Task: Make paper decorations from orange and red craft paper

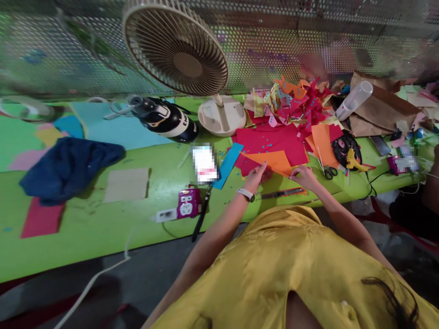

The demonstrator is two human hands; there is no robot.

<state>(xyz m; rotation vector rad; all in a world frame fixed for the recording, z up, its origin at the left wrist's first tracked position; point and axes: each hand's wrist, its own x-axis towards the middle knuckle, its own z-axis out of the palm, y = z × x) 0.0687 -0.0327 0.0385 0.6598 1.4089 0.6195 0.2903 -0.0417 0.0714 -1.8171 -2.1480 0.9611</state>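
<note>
An orange sheet of paper [274, 160] is held up between my two hands over red paper [267, 139] on the green table. My left hand [256, 177], with a white-banded watch on the wrist, grips the sheet's lower left part between thumb and fingers. At its right corner, my right hand [306, 177] pinches the edge with the fingertips. A box cutter [283, 193] with an orange edge lies just below my hands. A blue paper strip [228, 165] rests left of the sheet. Black scissors [329, 172] lie right of my right hand.
A fan [221, 116] and a black bottle [174, 123] stand behind. Cut, dotted paper pieces [295, 103] pile up at the back. A yellow glue gun [355, 161], phone [205, 163], purple power socket [189, 203] and dark blue cloth [72, 167] lie about. Another person sits at far right.
</note>
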